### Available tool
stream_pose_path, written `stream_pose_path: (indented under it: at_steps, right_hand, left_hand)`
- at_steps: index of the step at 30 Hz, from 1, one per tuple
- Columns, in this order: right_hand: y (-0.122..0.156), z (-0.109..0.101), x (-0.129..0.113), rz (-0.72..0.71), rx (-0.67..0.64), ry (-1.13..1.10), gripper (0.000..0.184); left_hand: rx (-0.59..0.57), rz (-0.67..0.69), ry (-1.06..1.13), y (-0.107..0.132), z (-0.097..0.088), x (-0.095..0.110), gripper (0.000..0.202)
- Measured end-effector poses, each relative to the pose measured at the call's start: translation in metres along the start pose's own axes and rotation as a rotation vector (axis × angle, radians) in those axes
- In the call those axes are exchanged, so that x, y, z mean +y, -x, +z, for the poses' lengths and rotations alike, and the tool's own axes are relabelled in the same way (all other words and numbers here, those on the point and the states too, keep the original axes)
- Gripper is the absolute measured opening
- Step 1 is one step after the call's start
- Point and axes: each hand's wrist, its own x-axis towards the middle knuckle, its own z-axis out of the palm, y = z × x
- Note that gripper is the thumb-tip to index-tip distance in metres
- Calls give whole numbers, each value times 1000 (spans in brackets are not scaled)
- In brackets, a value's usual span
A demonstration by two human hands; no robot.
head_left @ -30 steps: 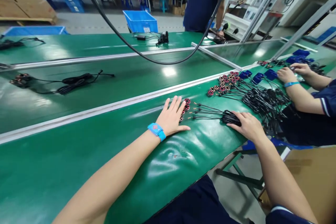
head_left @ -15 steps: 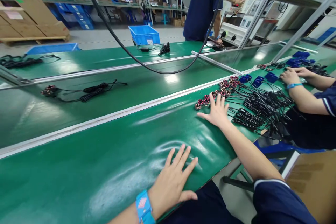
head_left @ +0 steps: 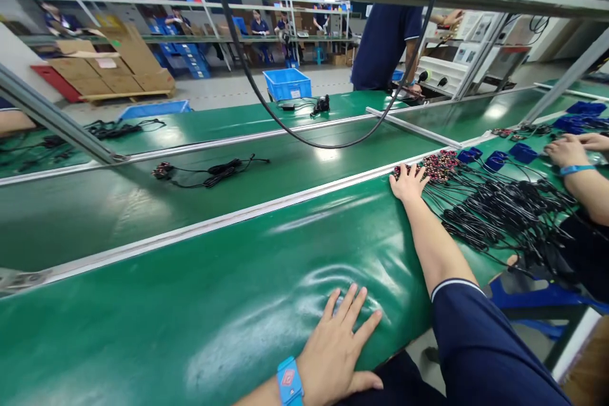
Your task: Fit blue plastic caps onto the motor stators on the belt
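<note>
My left hand (head_left: 335,342), with a blue strap (head_left: 289,380) at its wrist, lies flat on the green work surface (head_left: 214,304). Its fingers are spread and hold nothing. Farther off, my right hand (head_left: 409,184) reaches to the near end of a cluster of small round red-and-copper wound coils (head_left: 440,166). Its fingers are apart and touch the nearest coils, partly covering them. Bundled black cables (head_left: 499,206) run from the coils toward the right side of the bench.
A co-worker's hands (head_left: 568,151) are at the right, near blue pieces (head_left: 495,160). A lone coil cluster with its cable (head_left: 223,171) lies on the middle belt. A black cable loop (head_left: 328,146) hangs ahead. Beyond stands a blue bin (head_left: 287,84).
My right hand has moved forward onto the coils, pushing the near ones closer to the rest. My left hand stays flat on the surface. The view has turned slightly left.
</note>
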Motion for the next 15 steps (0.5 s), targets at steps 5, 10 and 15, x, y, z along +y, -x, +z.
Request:
stream_pose_path:
  at_steps: [5,10,15]
  right_hand:
    - [14,2,-8,-265,222,22,62]
    - [39,9,-52,-681,389,-60,54]
    - [62,12,-147,-977,296,-192,49]
  left_hand:
    - [12,20,-16,-1,-6,5,97]
    - [70,100,-135,-1,-20,6,83]
    - [173,179,-321,0,-13,-4,58]
